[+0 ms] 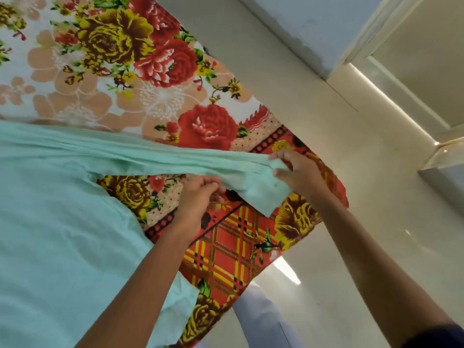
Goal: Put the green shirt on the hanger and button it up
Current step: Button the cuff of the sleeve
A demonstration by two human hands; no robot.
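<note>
The pale green shirt lies spread over the left half of the view on a flowered bedcover. One long sleeve stretches to the right across the bed. My right hand pinches the cuff end of that sleeve near the bed's corner. My left hand grips the lower edge of the same sleeve a little to the left, fingers curled around the fabric. No hanger is in view.
The bedcover's red plaid border hangs over the bed's corner. Beyond it is a pale tiled floor, a wall base and a doorway at the upper right. Light-coloured trousers show below the bed edge.
</note>
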